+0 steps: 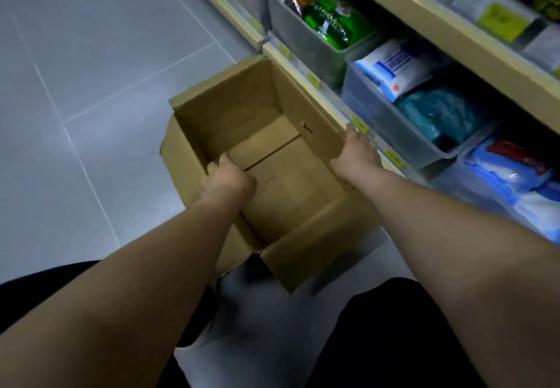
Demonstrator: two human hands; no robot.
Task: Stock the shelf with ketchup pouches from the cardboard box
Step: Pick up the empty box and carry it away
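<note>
An open cardboard box sits on the grey tiled floor against the base of the shelf. Its inside is bare brown cardboard; no ketchup pouches show in it. My left hand grips the box's left wall, fingers curled over the rim. My right hand lies on the right wall beside the shelf edge, fingers stretched forward along the rim; I cannot see whether the thumb hooks the wall.
Clear plastic bins on the low shelf hold green, blue-and-white and teal packets. Yellow price tags line the shelf lip. A higher shelf juts out above. Open floor lies left; my dark-clad knees are at the bottom.
</note>
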